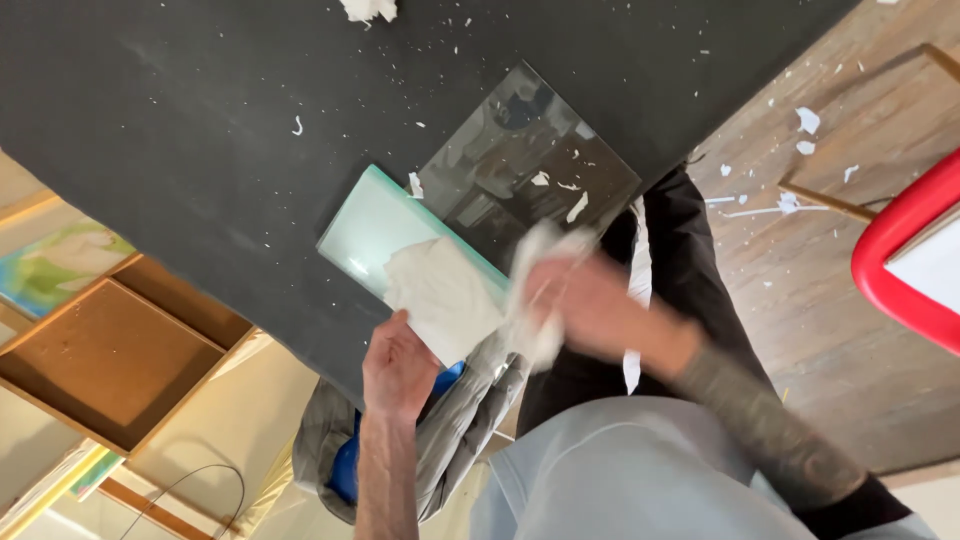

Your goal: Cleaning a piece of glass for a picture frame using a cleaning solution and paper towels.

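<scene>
left hand (pixel 398 368): closed on the near corner of the frosted pane (pixel 400 245), thumb on top; pins it flat so it can't slide under the wiping.
right hand (pixel 590 300): clenched on a white rag (pixel 535 300) (motion-blurred), pressed at the pane's right end.
pane: lies flat at the table's near edge, green-edged, paper scrap (pixel 440 290) stuck on its face, near corner overhanging.
clear glass (pixel 525 165): flat, just beyond the pane, flecked with white bits.
table (pixel 180 130): black, matte, littered with white flakes.
room: wood floor (pixel 830 300) with paper scraps, red chair (pixel 900 260) at right, wooden frame (pixel 110 360) at left.
</scene>
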